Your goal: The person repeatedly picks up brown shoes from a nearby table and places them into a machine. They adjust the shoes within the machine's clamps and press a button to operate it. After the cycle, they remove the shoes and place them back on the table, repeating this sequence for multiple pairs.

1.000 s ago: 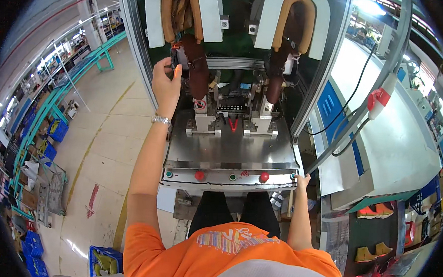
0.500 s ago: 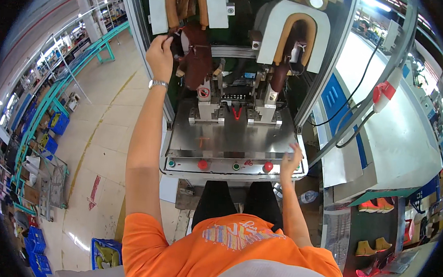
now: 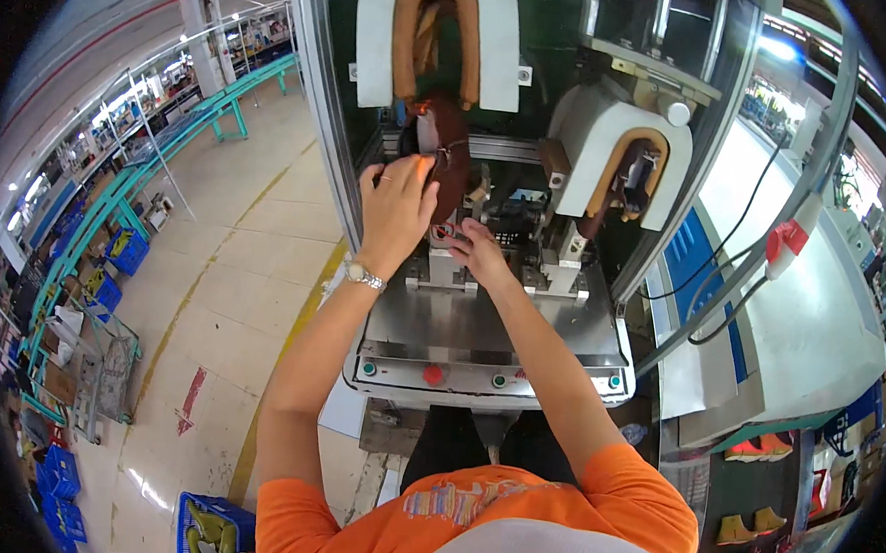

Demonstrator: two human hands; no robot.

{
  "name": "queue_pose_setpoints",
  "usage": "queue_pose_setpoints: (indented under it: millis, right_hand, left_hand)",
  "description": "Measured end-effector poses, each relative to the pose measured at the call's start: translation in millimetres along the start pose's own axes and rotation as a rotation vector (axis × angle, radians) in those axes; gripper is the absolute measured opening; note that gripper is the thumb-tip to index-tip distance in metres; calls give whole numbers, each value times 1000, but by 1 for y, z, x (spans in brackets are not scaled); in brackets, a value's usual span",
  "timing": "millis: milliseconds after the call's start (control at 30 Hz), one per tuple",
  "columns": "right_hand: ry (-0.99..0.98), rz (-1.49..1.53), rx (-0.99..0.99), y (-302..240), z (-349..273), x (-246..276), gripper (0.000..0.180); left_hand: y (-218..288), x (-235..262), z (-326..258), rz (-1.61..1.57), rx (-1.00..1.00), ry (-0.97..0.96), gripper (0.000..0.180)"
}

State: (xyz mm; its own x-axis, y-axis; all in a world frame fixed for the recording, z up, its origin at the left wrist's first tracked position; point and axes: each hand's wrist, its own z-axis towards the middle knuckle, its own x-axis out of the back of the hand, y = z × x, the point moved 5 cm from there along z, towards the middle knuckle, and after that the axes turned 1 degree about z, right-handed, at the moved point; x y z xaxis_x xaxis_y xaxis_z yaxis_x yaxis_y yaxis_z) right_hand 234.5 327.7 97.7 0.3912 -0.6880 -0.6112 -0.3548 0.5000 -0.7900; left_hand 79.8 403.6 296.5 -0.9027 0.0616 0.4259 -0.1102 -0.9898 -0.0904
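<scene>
Head view: since the earlier frame, the right hand (image 3: pixel 479 253) has left the right front of the steel plate (image 3: pixel 431 319), joining the left hand (image 3: pixel 398 209) at the brown shoe upper (image 3: pixel 453 182) above it. Hands just apart; I cannot tell if they grip. The upper's long axis runs steeply, lower end pointing plateward.

Left hand (image 3: pixel 398 212) at the left side of a brown boot (image 3: pixel 454 177), right hand (image 3: pixel 484 257) at its near end; left clamp (image 3: pixel 375 58) beyond. Right clamp (image 3: pixel 581 179) surrounds another boot (image 3: pixel 636 182). Near: button panel (image 3: pixel 466 380).
</scene>
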Motion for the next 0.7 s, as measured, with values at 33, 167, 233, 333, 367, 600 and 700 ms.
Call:
queue_pose_setpoints:
  millis: [33, 167, 233, 333, 367, 600, 700]
  right_hand:
    - [-32, 95, -68, 5, 10, -10, 21]
    - [-58, 396, -183, 29, 56, -3, 15]
    - [-106, 475, -132, 37, 68, 8, 13]
    - [-59, 458, -109, 39, 71, 14, 10]
    - [-48, 433, -107, 40, 71, 11, 10]
    - [27, 482, -124, 60, 71, -2, 7]
    - [-40, 383, -104, 54, 78, 8, 7]
  left_hand:
    - [-2, -4, -4, 54, 11, -70, 28]
    - [7, -15, -2, -32, 89, -96, 27]
    - [14, -21, -3, -51, 106, -93, 30]
    - [23, -24, -7, -56, 161, -63, 38]
    - [21, -23, -8, -42, 175, -71, 38]
    - [2, -22, -12, -3, 83, -127, 41]
    - [8, -25, -11, -13, 95, -103, 41]
